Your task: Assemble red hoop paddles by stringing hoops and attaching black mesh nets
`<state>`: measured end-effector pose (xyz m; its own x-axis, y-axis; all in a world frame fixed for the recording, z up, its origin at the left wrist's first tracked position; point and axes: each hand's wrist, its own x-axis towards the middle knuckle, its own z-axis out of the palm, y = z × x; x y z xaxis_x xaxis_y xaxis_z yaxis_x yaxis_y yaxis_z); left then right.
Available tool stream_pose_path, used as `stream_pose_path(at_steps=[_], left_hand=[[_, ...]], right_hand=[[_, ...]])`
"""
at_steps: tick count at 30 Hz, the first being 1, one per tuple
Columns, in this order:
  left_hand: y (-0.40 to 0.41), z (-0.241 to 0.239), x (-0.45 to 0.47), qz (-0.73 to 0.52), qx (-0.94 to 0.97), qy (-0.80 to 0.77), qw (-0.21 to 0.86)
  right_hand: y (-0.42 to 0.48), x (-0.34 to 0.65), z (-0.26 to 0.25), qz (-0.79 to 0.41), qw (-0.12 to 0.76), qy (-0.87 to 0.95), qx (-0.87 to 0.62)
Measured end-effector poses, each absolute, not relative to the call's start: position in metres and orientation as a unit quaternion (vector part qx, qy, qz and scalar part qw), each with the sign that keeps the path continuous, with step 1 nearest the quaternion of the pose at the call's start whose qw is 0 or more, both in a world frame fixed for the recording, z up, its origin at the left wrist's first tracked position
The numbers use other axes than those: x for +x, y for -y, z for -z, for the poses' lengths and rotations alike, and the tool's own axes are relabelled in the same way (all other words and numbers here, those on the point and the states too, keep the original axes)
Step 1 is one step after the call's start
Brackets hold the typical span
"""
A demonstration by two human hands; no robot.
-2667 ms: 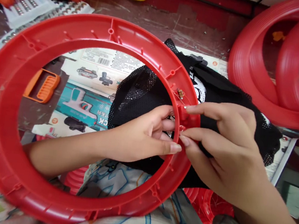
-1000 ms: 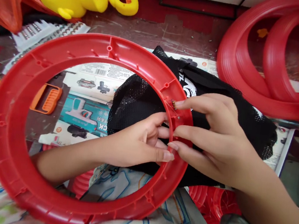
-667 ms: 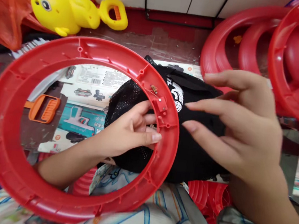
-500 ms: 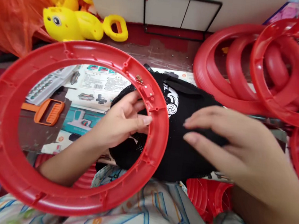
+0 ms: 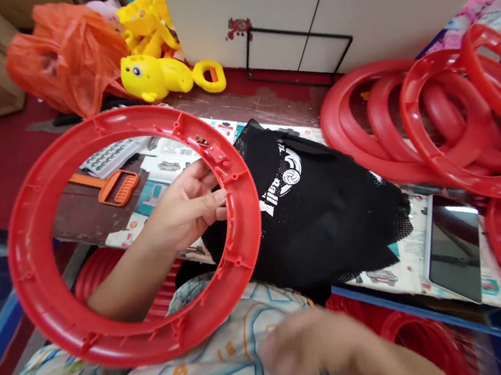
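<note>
Above the lap, left hand pinches red ring, hollow side up; right hand blurred, grip unclear

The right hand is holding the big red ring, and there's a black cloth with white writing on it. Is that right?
Not quite: in the head view, it is the left hand that holds the big red ring. The right hand, blurred, is apart from it. And yes, there is a black cloth with white writing on it.
</note>
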<state>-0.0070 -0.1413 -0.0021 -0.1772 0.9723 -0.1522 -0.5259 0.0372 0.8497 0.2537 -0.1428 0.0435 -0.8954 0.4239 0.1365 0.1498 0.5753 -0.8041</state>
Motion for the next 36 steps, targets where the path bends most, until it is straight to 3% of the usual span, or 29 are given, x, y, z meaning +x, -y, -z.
stream_pose_path(at_steps=[2,4,6,8,13,17,20,24,27,30,36], left_hand=[[0.149,0.003,-0.011,-0.646,0.266,-0.431,0.571],[0.157,0.004,-0.018,-0.656,0.263,-0.440,0.553],[0.165,0.005,-0.027,-0.670,0.254,-0.450,0.533],[0.173,0.005,-0.034,-0.684,0.241,-0.460,0.513],[0.188,0.007,-0.045,-0.686,0.227,-0.472,0.505],[0.187,0.010,-0.048,-0.691,0.218,-0.477,0.498],[0.179,0.008,-0.048,-0.683,0.215,-0.482,0.505],[0.165,0.002,-0.046,-0.666,0.234,-0.475,0.525],[0.153,-0.004,-0.040,-0.660,0.254,-0.460,0.536],[0.141,-0.013,-0.033,-0.644,0.284,-0.456,0.545],[0.113,-0.029,-0.020,-0.608,0.343,-0.410,0.587]], right_hand=[[0.130,0.248,-0.035,-0.377,0.225,0.873,-0.210],[0.113,0.233,-0.022,-0.241,0.298,0.874,-0.298],[0.093,0.213,-0.010,-0.147,0.272,0.892,-0.330],[0.073,0.191,-0.002,-0.126,0.206,0.912,-0.331],[0.037,0.151,0.006,-0.141,0.146,0.931,-0.303],[0.021,0.146,0.003,-0.189,0.167,0.925,-0.283],[0.009,0.155,-0.008,-0.244,0.237,0.892,-0.298],[-0.008,0.171,-0.027,-0.435,0.404,0.743,-0.309],[-0.017,0.181,-0.044,-0.501,0.503,0.651,-0.269],[-0.017,0.191,-0.062,-0.469,0.564,0.627,-0.262],[-0.003,0.216,-0.095,-0.333,0.603,0.675,-0.265]])
